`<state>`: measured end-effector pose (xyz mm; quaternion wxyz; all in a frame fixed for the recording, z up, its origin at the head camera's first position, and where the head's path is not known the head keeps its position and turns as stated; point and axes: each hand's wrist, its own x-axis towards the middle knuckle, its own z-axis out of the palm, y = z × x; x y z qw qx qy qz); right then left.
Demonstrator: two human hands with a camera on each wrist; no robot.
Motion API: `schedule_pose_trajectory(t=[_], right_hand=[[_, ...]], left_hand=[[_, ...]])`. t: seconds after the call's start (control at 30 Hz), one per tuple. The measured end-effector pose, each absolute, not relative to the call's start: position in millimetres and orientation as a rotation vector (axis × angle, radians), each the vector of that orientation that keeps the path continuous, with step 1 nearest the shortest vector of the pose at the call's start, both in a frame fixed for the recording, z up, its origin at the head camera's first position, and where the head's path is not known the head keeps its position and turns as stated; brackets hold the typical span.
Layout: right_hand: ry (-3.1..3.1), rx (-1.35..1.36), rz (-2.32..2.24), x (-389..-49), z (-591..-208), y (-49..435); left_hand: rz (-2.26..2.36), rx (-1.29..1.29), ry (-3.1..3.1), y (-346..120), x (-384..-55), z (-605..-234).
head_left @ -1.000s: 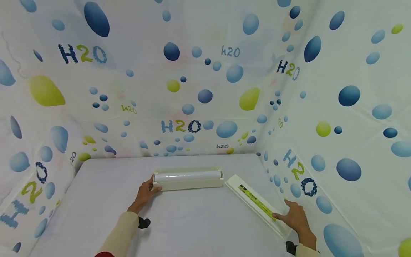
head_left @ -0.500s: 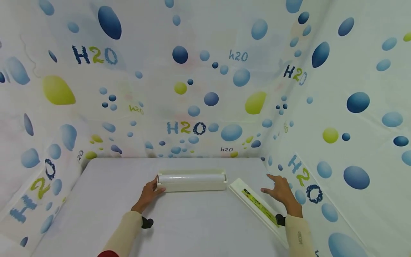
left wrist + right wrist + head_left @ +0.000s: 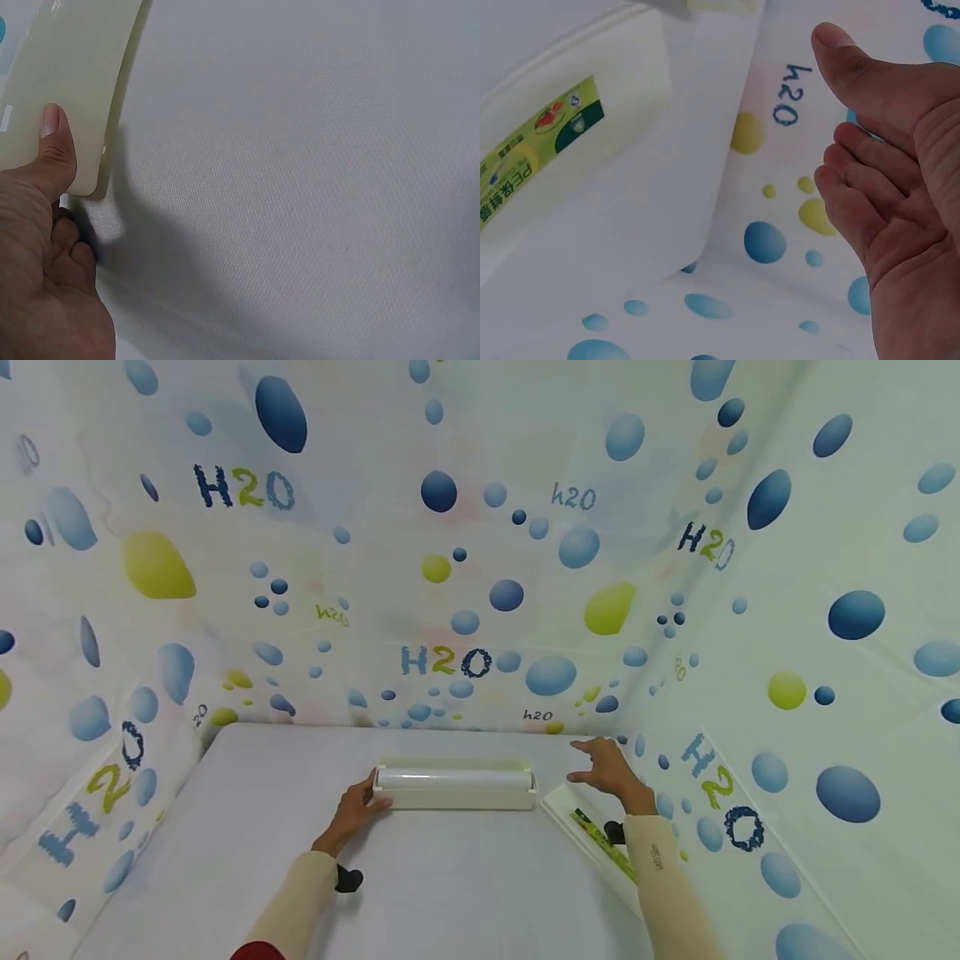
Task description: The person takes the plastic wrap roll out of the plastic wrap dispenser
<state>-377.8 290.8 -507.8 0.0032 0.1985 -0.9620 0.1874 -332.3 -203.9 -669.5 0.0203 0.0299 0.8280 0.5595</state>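
Observation:
A cream plastic cling film box (image 3: pixel 456 799) lies on the white table, its long side facing me. Inside it sits a roll of cling film (image 3: pixel 453 779), uncovered. My left hand (image 3: pixel 354 817) grips the box's left end, thumb (image 3: pixel 54 146) on the front wall and the other fingers partly hidden behind the end. To the right, the box's long lid (image 3: pixel 558 802) lies slantwise on the table with a green and yellow label (image 3: pixel 544 146). My right hand (image 3: pixel 606 770) hovers past the lid's far end, right of the box, thumb and fingers apart and holding nothing. The right forearm covers part of the lid.
White walls (image 3: pixel 360 527) printed with blue and green drops and H2O lettering enclose the table (image 3: pixel 442 885) at the back and both sides. The right wall stands close to my right hand.
My right hand has left the lid's near end and moved forward and left, toward the box's right end. The left hand keeps its grip on the box. The head view has shifted slightly.

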Motion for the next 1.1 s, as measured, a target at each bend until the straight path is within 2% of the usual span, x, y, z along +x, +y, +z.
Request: schedule_pose_trajectory(t=[0.43, 0.8, 1.1], right_hand=[[-3.006, 0.861, 0.595, -399, -516, 231], [-3.17, 0.804, 0.636, -396, -540, 197], [-3.191, 0.789, 0.5, -399, -552, 183]], left_hand=[[1.736, 0.079, 2.573, -203, -329, -670], [1.737, 0.085, 2.655, -202, -328, -676], [1.772, 0.044, 2.594, -204, -328, -675]])
